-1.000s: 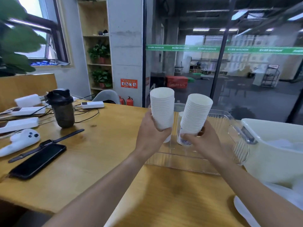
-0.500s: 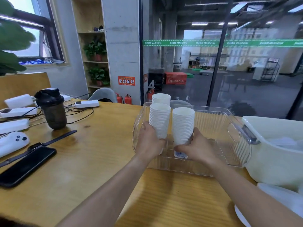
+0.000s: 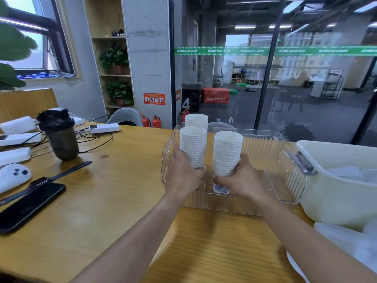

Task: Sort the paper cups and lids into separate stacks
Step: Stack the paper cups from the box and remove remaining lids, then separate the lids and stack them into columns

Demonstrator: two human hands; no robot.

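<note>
Two tall stacks of white paper cups stand upright inside a clear plastic bin (image 3: pixel 289 172) on the wooden table. My left hand (image 3: pixel 181 174) grips the base of the left cup stack (image 3: pixel 192 146). My right hand (image 3: pixel 242 178) grips the base of the right cup stack (image 3: pixel 227 152). A third cup stack (image 3: pixel 196 120) stands behind the left one in the bin's far left corner. The stacks' bottoms are hidden by my hands. No lids are plainly visible.
A cream plastic tub (image 3: pixel 338 180) with pale contents sits right of the bin, with clear plastic sheeting (image 3: pixel 346 242) in front of it. On the left lie a black phone (image 3: pixel 30 205), a watch (image 3: pixel 53 176), a dark shaker bottle (image 3: pixel 59 133), a white controller (image 3: pixel 12 176), power strips and cables.
Both hands have brought the two cup stacks down from mid-air into the clear bin, where they now stand upright side by side.
</note>
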